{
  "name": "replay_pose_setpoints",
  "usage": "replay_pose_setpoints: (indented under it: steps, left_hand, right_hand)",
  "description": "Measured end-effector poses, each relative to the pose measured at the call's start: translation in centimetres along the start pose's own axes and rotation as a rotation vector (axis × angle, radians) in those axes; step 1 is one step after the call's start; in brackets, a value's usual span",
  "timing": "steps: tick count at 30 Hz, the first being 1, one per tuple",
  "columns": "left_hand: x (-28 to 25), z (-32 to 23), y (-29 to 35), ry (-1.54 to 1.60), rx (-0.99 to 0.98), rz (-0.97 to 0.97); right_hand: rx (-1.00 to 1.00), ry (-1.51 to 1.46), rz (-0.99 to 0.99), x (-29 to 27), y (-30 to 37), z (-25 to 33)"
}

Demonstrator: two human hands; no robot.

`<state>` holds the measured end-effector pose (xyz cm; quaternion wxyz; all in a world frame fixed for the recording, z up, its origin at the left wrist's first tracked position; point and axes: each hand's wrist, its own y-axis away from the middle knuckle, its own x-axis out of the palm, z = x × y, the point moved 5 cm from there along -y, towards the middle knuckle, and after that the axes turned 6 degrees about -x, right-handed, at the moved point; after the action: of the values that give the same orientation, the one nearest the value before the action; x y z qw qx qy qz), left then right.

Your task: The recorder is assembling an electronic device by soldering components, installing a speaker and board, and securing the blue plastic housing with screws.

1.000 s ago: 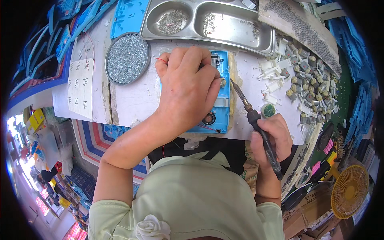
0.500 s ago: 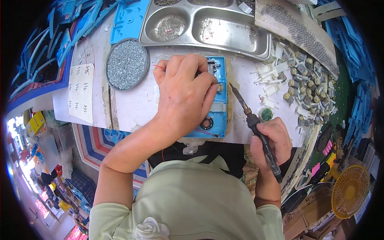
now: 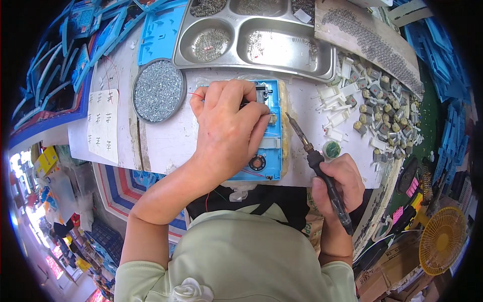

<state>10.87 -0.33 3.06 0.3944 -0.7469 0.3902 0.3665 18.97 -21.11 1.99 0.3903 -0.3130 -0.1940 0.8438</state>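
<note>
A light-blue plastic casing (image 3: 274, 157) lies on the white worktop, with a small round speaker (image 3: 257, 162) and thin wires inside. My left hand (image 3: 224, 118) is bent over the casing's upper left part, fingers curled, thumb and forefinger close together near a small metal part. What they pinch is hidden beneath the hand. A red wire (image 3: 195, 94) pokes out beside its outer fingers. To the right of the casing, my right hand (image 3: 344, 183) grips a soldering iron (image 3: 322, 168) by its black handle. The iron's tip points up and left, just off the casing's right edge.
A round dish of small metal screws (image 3: 159, 90) stands at left. Behind the casing is a steel compartment tray (image 3: 241, 63) with springs. Small motors with white parts (image 3: 385, 108) are heaped at right, near a small green-filled container (image 3: 331, 149). A marked paper (image 3: 103, 123) lies far left.
The whole view has shifted slightly, so the casing and worktop sit a little lower. Both hands keep nearly the same pose; the iron's tip stays beside the casing's right edge.
</note>
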Motion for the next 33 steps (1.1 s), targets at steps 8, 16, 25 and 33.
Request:
replay_pose_setpoints:
  steps: [8,16,25,33]
  left_hand:
    - [-0.7,1.3,0.2,0.114,-0.004,0.049]
    - [-0.2,-0.4,-0.2,-0.016,0.094,0.1]
    - [-0.3,-0.8,-0.6,-0.045,0.101,0.153]
    - [-0.4,-0.8,-0.5,-0.055,0.097,0.164]
  right_hand:
    - [0.0,-0.006,-0.013,0.1,-0.1,-0.1]
    - [-0.001,-0.027,0.011,0.1,-0.3,0.4]
    - [-0.034,-0.045,0.032,0.4,-0.1,0.3]
    - [-0.053,-0.052,0.066,0.9,0.0,0.4]
